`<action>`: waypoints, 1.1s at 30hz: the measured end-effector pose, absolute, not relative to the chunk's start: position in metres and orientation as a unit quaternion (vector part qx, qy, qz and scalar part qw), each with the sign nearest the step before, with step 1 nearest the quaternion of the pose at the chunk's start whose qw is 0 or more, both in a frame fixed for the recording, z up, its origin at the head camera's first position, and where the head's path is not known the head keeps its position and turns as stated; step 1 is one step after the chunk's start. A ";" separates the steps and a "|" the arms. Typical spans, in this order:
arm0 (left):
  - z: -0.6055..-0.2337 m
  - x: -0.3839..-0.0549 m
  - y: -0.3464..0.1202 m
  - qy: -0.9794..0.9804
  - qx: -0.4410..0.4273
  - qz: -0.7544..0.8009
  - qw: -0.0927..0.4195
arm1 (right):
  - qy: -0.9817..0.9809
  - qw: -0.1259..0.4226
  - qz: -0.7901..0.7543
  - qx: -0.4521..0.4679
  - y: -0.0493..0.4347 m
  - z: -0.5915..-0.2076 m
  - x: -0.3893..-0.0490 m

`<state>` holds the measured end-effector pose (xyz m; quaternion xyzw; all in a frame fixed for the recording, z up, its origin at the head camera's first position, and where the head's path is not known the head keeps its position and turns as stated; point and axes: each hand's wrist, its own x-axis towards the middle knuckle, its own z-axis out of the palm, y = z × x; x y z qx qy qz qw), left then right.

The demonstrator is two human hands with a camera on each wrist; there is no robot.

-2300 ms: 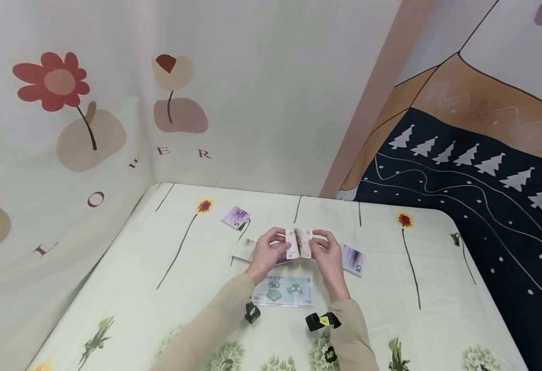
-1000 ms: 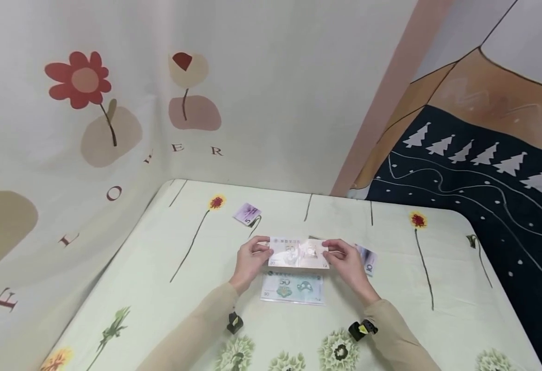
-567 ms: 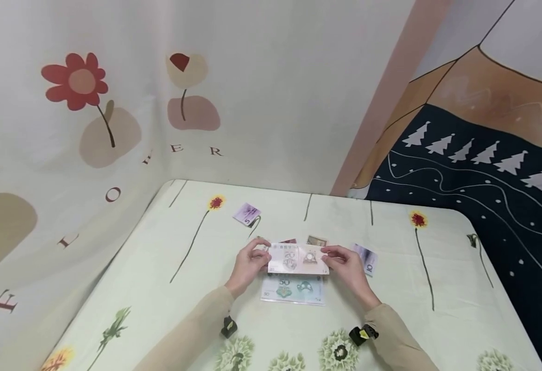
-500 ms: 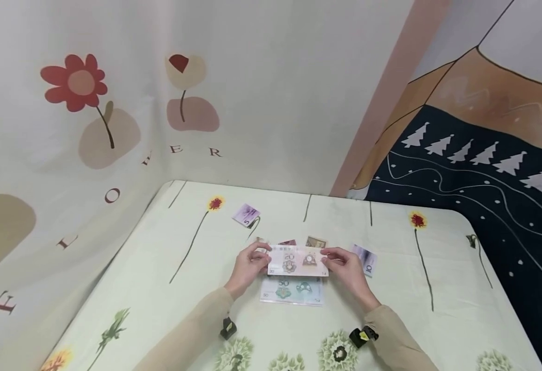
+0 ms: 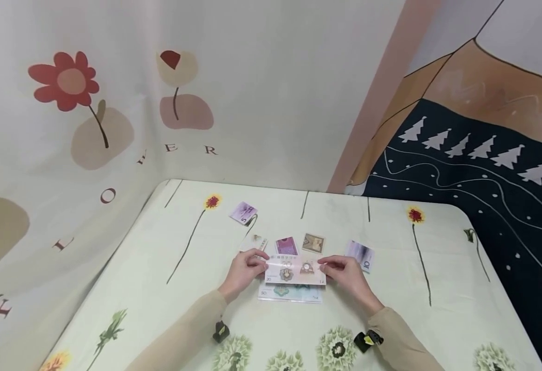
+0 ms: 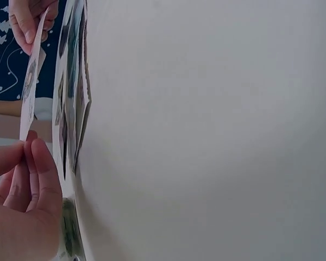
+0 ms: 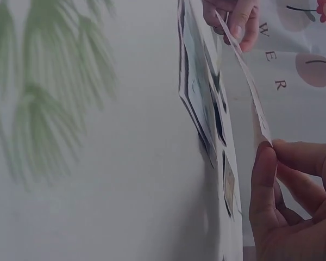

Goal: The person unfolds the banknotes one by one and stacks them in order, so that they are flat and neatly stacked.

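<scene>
A pale pink 20 banknote (image 5: 295, 270) is stretched flat between both hands in the head view. My left hand (image 5: 242, 273) pinches its left end between thumb and fingers, and my right hand (image 5: 348, 278) pinches the right end. Both wrist views show the note (image 6: 31, 81) nearly edge-on, held above the tabletop, with the left thumb and fingertips (image 6: 42, 155) on one end and the right fingertips (image 7: 265, 157) on the other. Below it lies a blue-green 50 banknote (image 5: 289, 293), its upper part hidden in the head view. It looks like a stack of notes in the wrist views.
Beyond the hands lie several folded notes: a purple 5 (image 5: 243, 212), a whitish one (image 5: 258, 241), a magenta one (image 5: 286, 246), a brown one (image 5: 313, 242) and a purple 10 (image 5: 360, 255). A flower-print cloth (image 5: 173, 319) covers the table; printed curtains (image 5: 271, 103) hang behind.
The 20 banknote was folded 2.3 seconds ago and has since been opened out flat. Both hands have lowered it toward me over the 50 banknote, uncovering the folded notes behind.
</scene>
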<state>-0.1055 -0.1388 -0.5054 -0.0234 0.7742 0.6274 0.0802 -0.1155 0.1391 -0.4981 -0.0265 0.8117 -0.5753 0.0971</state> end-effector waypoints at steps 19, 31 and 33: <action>-0.508 -0.084 -0.144 0.809 0.005 0.581 0.085 | 0.874 0.079 -0.467 -0.104 0.131 -0.504 -0.098; -0.514 -0.084 -0.146 0.817 0.005 0.570 0.088 | 0.888 0.081 -0.439 -0.111 0.126 -0.504 -0.095; -0.514 -0.084 -0.146 0.817 0.001 0.570 0.091 | 0.892 0.081 -0.432 -0.108 0.125 -0.504 -0.095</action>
